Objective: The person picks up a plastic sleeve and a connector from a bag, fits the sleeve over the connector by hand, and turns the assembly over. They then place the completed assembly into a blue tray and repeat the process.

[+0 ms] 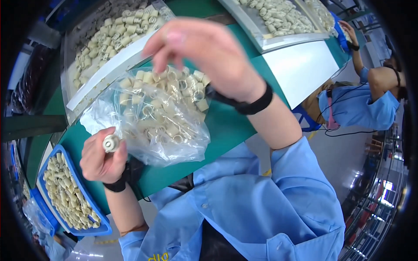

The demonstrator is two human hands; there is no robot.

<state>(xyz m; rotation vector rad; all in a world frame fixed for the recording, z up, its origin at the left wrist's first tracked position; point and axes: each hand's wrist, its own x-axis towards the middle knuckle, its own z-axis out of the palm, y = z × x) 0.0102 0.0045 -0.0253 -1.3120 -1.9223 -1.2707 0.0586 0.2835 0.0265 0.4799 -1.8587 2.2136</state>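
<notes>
Near the table's front left, my left hand (102, 161) is closed around a small cream cylindrical fitting (110, 143). The fitting's round end, with a small hole in its middle, faces up between thumb and fingers. Just right of that hand lies a clear plastic bag (187, 150), holding many short cream tube-shaped sleeves (173, 130). My right hand (209, 54), blurred by motion, hangs above the far side of the bag. Its fingers are loosely bent and apart, and I see nothing held in them. Dark bands circle both wrists.
A metal-edged tray (67, 74) of cream parts stands behind the bag, a white strip along its near edge. Another tray (278, 43) is at the far right, beside a white sheet (300, 67). A blue bin (93, 204) of fittings sits left. A co-worker (357, 104) sits right.
</notes>
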